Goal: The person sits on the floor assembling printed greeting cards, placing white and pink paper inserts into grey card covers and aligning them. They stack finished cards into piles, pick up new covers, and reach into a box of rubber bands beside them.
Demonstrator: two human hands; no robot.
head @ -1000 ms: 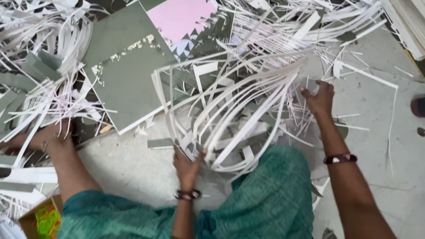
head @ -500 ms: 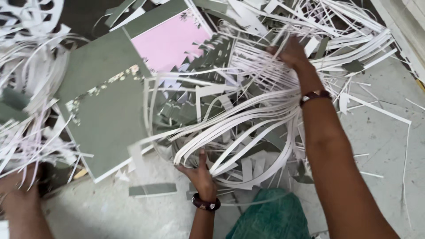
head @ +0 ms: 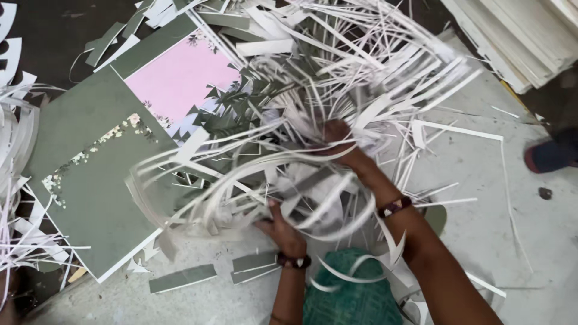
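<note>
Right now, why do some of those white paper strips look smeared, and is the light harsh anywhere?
Head view: the white paper strips around the left hand and right hand are streaked by motion blur; the green sheet at left stays fairly crisp; lighting is soft and even, with no glare and only faint shadows on the grey floor.

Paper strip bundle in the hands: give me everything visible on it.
The paper strip bundle is a loose tangle of long, thin white offcuts, some with grey-green faces, curling and partly motion-blurred. It looks like trimmed card or paper. It lies on the floor and across the grey-green sheet. The left hand grips its lower edge; the right hand is buried in its upper part. Strips fan out up and right.
</note>
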